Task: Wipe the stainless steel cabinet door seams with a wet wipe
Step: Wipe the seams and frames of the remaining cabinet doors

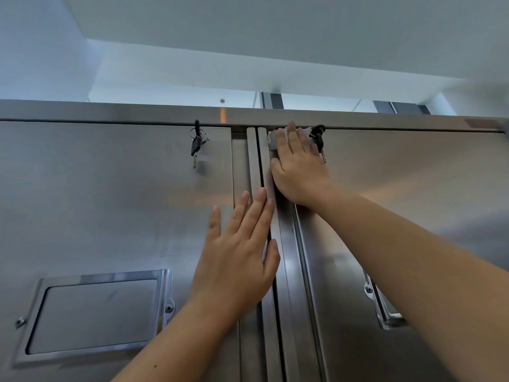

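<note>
We held our right hand high on the stainless steel cabinet, its fingers straight and close together, pressing the wet wipe flat against the metal. The wipe lay under those fingers at the top inner corner of the right door, just beside the dark vertical seam between the two doors and right below the top rail of the cabinet. Only its crumpled white edges showed, past the fingertips and on the seam side of the hand. Our left hand rested lower down, palm flat on the inner edge of the left door, with its fingers straight, slightly spread and holding nothing; the thumb reached across the raised strip next to the seam. A bunch of keys with a black head hung from a lock near the top of the left door, and a second bunch of keys hung from the right door, just beside the little finger of our right hand. A shiny rectangular label frame was screwed to the lower part of the left door, and a metal handle showed on the right door, partly hidden behind our right forearm. Above the cabinet we saw a pale ceiling.
</note>
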Available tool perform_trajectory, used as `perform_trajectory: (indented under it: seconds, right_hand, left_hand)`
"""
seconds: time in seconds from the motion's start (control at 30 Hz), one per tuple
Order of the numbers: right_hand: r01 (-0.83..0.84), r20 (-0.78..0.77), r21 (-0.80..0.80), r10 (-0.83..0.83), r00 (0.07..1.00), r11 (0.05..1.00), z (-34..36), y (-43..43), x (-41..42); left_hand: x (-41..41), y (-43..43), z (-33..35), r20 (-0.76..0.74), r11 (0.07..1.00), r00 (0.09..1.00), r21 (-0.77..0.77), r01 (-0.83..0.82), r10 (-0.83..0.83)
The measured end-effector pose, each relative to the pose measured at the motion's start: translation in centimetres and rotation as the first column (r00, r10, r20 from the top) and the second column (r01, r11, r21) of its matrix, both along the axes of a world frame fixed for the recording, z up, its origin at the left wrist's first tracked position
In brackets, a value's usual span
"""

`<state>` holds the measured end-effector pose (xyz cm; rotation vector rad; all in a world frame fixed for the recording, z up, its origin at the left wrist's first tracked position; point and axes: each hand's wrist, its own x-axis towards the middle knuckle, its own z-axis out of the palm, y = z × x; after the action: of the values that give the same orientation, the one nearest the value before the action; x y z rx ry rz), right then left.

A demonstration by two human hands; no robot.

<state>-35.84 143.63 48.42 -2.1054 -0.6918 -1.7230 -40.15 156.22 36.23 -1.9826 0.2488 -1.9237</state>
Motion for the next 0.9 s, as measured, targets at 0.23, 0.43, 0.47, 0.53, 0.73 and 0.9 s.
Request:
perform_trajectory:
  seconds: [0.23, 0.43, 0.47, 0.53, 0.73, 0.9]
  right_hand:
    - [-0.025, 0.051, -0.040, 0.027, 0.998, 0.999, -0.2, 1.1, 0.1]
    - [0.049, 0.063, -0.093, -0.043, 0.997, 0.994, 0.0, 1.2, 0.4]
    - [0.060, 0.065, -0.103, -0.054, 0.996, 0.993, 0.1, 1.2, 0.4]
    - [0.071, 0.063, -0.115, -0.064, 0.996, 0.991, 0.2, 1.1, 0.4]
    - [0.079, 0.064, -0.149, -0.070, 0.995, 0.986, -1.1, 0.9, 0.8]
    - [0.059, 0.047, -0.133, -0.053, 0.997, 0.989, 0.5, 1.4, 0.3]
  left_hand:
    - [0.1, 0.1, 0.0, 0.009, 1.000, 1.000, 0.005, -0.006, 0.006]
    - [0.2, 0.2, 0.0, 0.018, 1.000, 1.000, 0.007, -0.002, 0.002]
    - [0.2, 0.2, 0.0, 0.020, 1.000, 1.000, 0.008, -0.004, 0.004]
    - [0.2, 0.2, -0.1, 0.026, 1.000, 1.000, 0.012, -0.006, 0.006]
    - [0.2, 0.1, -0.2, 0.046, 1.000, 0.999, 0.010, 0.001, -0.001]
    - [0.2, 0.1, -0.2, 0.057, 1.000, 0.998, 0.015, 0.005, -0.006]
